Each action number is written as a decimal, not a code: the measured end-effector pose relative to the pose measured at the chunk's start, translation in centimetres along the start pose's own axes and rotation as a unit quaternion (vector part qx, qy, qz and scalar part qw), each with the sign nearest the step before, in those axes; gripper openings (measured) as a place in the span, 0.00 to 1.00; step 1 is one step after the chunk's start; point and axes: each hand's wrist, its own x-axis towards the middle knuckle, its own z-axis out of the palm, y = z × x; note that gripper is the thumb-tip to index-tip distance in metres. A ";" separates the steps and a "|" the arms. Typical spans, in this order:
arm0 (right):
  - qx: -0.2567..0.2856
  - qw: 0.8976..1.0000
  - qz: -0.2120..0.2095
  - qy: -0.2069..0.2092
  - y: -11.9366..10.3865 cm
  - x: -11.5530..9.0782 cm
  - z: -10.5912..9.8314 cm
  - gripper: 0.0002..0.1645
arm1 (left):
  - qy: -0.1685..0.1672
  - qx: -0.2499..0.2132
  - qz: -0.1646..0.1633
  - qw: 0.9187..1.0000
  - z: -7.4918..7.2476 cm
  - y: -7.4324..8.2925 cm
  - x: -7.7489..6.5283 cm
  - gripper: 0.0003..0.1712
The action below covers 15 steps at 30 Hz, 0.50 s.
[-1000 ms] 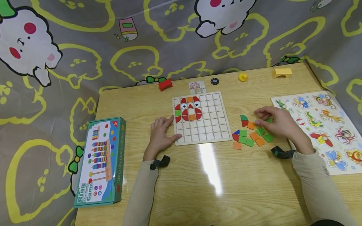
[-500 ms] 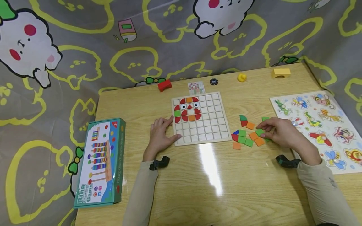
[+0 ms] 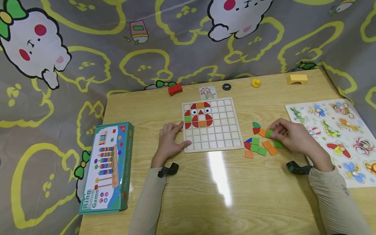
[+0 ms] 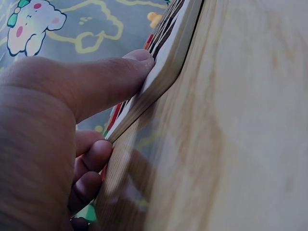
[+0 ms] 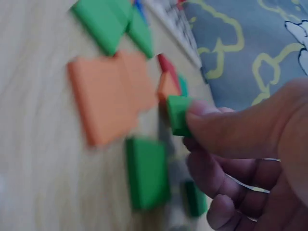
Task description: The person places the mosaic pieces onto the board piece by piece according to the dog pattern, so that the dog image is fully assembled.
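Note:
My right hand (image 3: 289, 135) pinches a green square tile (image 5: 177, 114) between thumb and fingers, just above the tabletop. Below and beside it lie loose tiles: orange squares (image 5: 103, 98), another green square (image 5: 149, 173), and a red piece (image 3: 256, 131) against a green one (image 3: 257, 124). At the left, my left hand (image 3: 169, 140) rests at the near-left part of a wooden grid board (image 3: 217, 138). Its thumb (image 4: 137, 62) lies on the board's rim, with the other fingers beside the edge. Red, orange, green and eye tiles form a face-like pattern in the upper-left cells.
Behind the board lie a small picture card (image 3: 208, 93), a red block (image 3: 175, 89), a black chip (image 3: 226, 86), a yellow duck (image 3: 256, 83) and a yellow arch block (image 3: 297, 79). A game box (image 3: 107, 166) stands left; an insect puzzle board (image 3: 332, 140) lies right.
My right hand has come down into the loose tiles and taken a green square, now slightly raised. The left hand has stayed at the board. The head view has shifted a little.

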 end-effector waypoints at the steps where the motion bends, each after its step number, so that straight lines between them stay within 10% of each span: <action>1: 0.017 1.000 0.003 0.010 -0.2 0.2 0.0 0.10 | -0.001 0.002 -0.001 1.000 0.0 0.0 0.0 0.52; 15: 0.242 0.970 0.008 0.000 -9.8 7.0 5.7 0.18 | 0.003 0.000 -0.003 1.000 0.1 0.0 0.0 0.52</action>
